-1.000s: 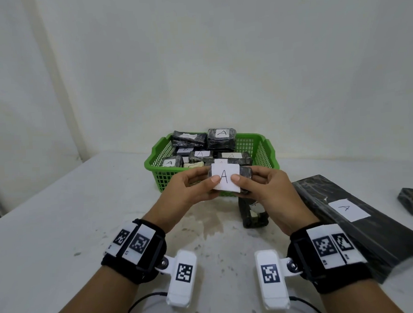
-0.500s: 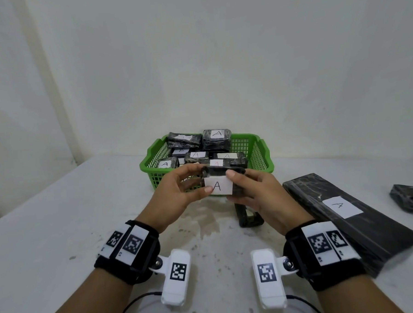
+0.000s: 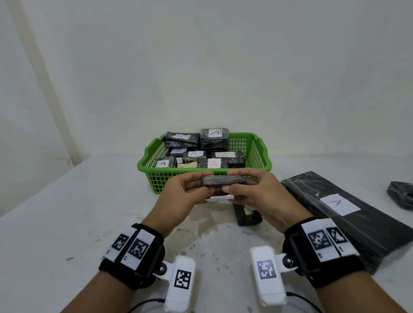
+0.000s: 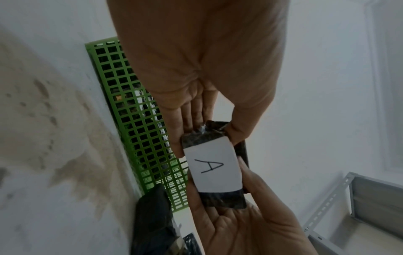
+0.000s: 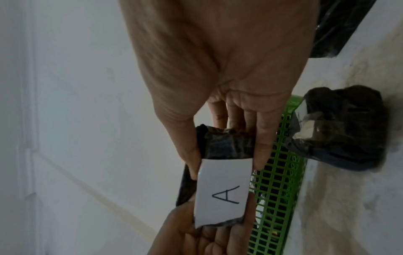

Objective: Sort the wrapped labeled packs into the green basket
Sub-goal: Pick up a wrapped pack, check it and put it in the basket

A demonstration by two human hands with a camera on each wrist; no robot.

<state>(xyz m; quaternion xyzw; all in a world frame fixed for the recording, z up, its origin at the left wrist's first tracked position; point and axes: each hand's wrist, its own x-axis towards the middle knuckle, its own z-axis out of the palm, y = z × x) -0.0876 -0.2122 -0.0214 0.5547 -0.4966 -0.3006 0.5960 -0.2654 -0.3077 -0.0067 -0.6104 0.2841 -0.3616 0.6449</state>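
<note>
— Where's the pack (image 3: 222, 181)?
— Between the left hand (image 3: 188, 197) and right hand (image 3: 255, 192), each pinching an end, above the bench (image 3: 60, 223), just before the green basket (image 3: 260, 151).

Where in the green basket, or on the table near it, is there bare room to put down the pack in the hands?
Green basket: only its far right corner shows bare mesh; elsewhere packs crowd it. On the table, the wide patch left of the basket is bare. The right is crowded by the long black pack.
</note>
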